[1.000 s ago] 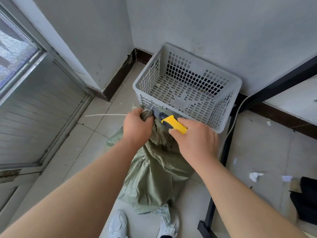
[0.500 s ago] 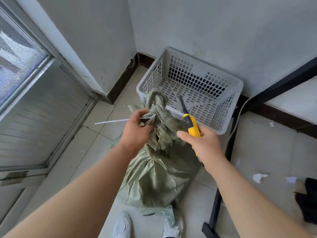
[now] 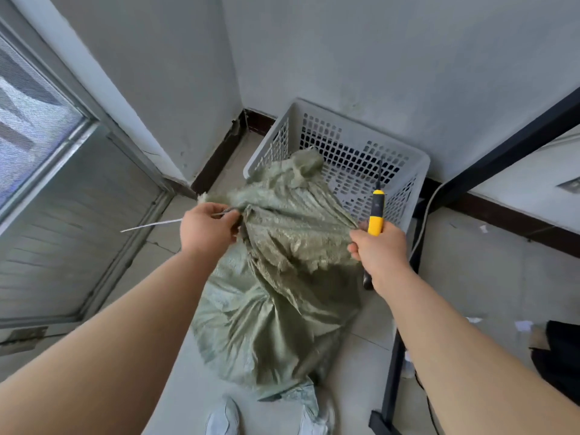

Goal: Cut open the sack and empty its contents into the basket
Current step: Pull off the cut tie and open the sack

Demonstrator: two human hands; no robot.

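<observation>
Left hand [image 3: 205,229]: fingers curled tight on the left edge of the sack [image 3: 276,309] mouth; a thin white strip [image 3: 150,226] sticks out leftward from the fist. Right hand [image 3: 378,251]: fingers closed round the yellow-handled knife [image 3: 375,215], blade pointing up and far, fingertips also pinching the right edge of the mouth.

Sack stands on the floor, its top flopped over the near rim of the basket [image 3: 420,171].

Versus half a second ago: the hands are now well apart and the bunched neck is stretched wide.

Count: one sack, one basket, one knife, one strip, two hands, two white shoes [image 3: 222,417].
</observation>
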